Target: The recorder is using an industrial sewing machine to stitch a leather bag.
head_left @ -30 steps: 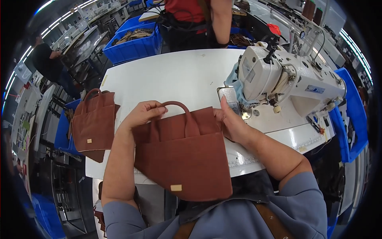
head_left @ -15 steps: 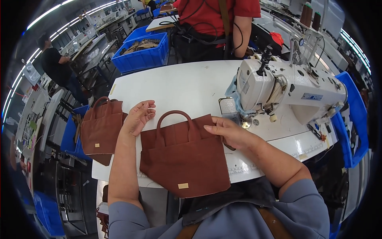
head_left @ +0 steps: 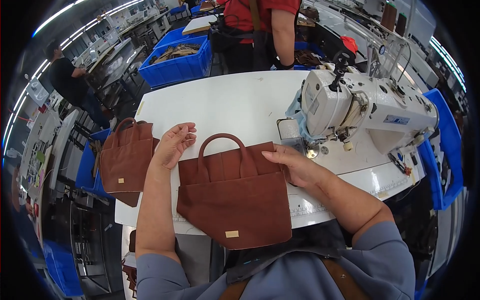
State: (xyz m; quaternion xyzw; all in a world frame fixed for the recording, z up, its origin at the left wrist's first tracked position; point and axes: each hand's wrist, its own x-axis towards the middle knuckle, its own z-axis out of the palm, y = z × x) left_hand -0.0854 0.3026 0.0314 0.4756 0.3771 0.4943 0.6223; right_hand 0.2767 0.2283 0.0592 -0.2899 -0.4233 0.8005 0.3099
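A brown handled bag (head_left: 235,197) was laid flat at the near edge of the white tabletop (head_left: 235,107), its lower part hanging over. Its right top corner was pressed by the right hand (head_left: 292,162), fingers flat. The left hand (head_left: 173,145) was held loosely open, empty, beside the bag's left top corner, and a second brown bag (head_left: 125,160) was draped off the tabletop's left edge

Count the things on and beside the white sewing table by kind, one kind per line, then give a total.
Brown bags: 2, one under the hands, one at the table's left edge
Sewing machines: 1
Blue bins: 1
Total: 4
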